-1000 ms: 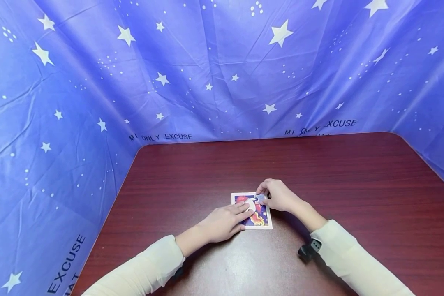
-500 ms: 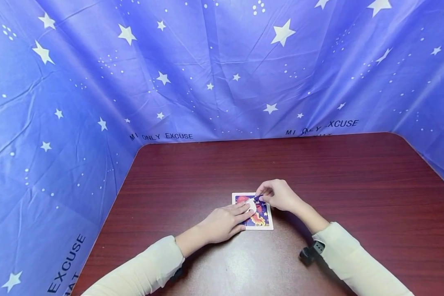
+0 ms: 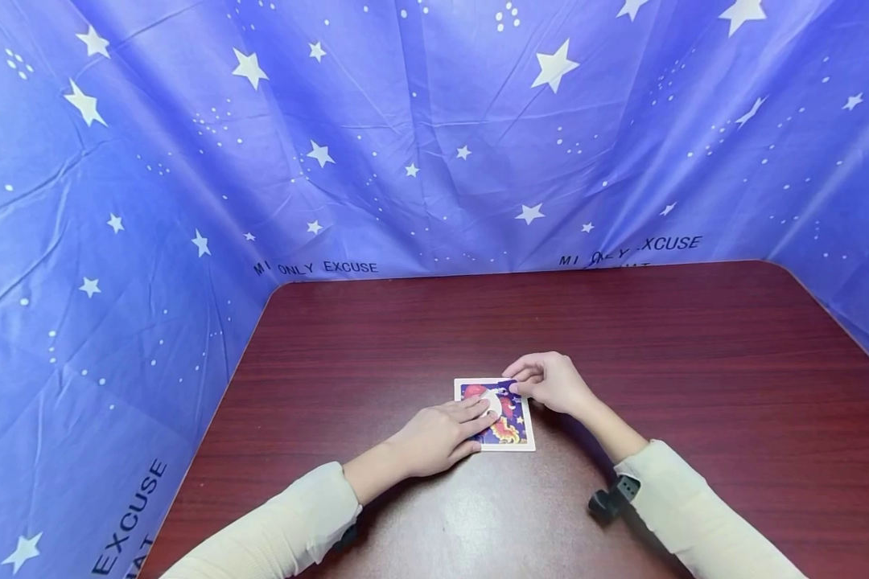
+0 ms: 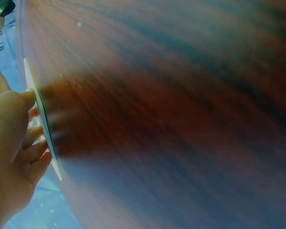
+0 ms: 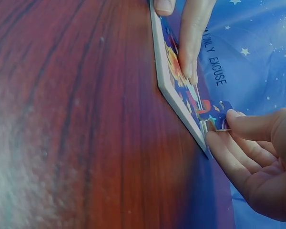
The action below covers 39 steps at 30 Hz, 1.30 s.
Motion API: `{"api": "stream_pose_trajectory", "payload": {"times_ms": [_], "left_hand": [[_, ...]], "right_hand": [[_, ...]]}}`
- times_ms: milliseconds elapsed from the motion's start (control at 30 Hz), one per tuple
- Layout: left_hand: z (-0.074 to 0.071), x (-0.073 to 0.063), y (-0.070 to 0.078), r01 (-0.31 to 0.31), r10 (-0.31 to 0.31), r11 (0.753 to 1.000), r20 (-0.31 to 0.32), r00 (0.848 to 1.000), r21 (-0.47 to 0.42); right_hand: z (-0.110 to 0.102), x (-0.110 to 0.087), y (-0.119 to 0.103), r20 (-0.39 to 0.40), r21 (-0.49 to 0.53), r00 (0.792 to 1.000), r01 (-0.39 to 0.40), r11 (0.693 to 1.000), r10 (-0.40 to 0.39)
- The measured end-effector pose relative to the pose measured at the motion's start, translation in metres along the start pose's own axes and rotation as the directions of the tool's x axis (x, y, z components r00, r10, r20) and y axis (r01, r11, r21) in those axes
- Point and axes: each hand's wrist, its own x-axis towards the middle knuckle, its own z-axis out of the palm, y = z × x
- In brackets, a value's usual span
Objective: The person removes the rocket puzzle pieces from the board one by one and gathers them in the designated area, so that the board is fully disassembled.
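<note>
A small square picture puzzle (image 3: 508,434) with a white border lies on the table, printed in dark blue, red and yellow. My left hand (image 3: 434,438) rests on its left side with the fingers spread, covering part of the picture. At the far right corner, my right hand (image 3: 556,383) pinches a puzzle piece (image 5: 215,112) between thumb and fingers. In the right wrist view this piece stands tilted up from the board, its blue printed face showing. A white patch (image 3: 491,404) appears in the picture beside the left fingertips. The left wrist view catches only the board's thin edge (image 4: 44,119).
The dark red wood-grain table (image 3: 376,338) extends around the puzzle on all sides. A blue star-patterned curtain (image 3: 434,121) hangs behind it and along both sides. A black wrist device (image 3: 611,500) sits under the right cuff.
The piece in the right fingers looked pale a second ago and now shows dark blue, so its tilt has changed. My right hand shifted slightly to the right; the left hand stayed put.
</note>
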Motion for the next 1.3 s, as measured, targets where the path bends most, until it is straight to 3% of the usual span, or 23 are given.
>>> {"api": "stream_pose_trajectory", "payload": {"times_ms": [200, 500, 700, 1300], "left_hand": [[0.001, -0.001, 0.001, 0.003, -0.003, 1.0, -0.004, 1.0, 0.01], [0.003, -0.002, 0.002, 0.014, -0.014, 1.0, 0.019, 1.0, 0.019], [0.002, -0.002, 0.002, 0.003, -0.003, 1.0, 0.0, 1.0, 0.031], [0.0, -0.001, 0.001, 0.017, -0.017, 1.0, 0.021, 1.0, 0.026]], "right_hand": [[-0.006, -0.003, 0.007, -0.008, 0.154, 0.993, -0.114, 0.981, 0.116], [-0.02, -0.011, 0.021, 0.009, 0.221, 0.992, -0.126, 0.967, 0.127], [-0.037, -0.016, 0.028, 0.002, 0.265, 0.99, -0.139, 0.954, 0.144], [-0.092, -0.041, 0.059, -0.127, 0.103, 0.976, -0.164, 0.981, 0.177]]}}
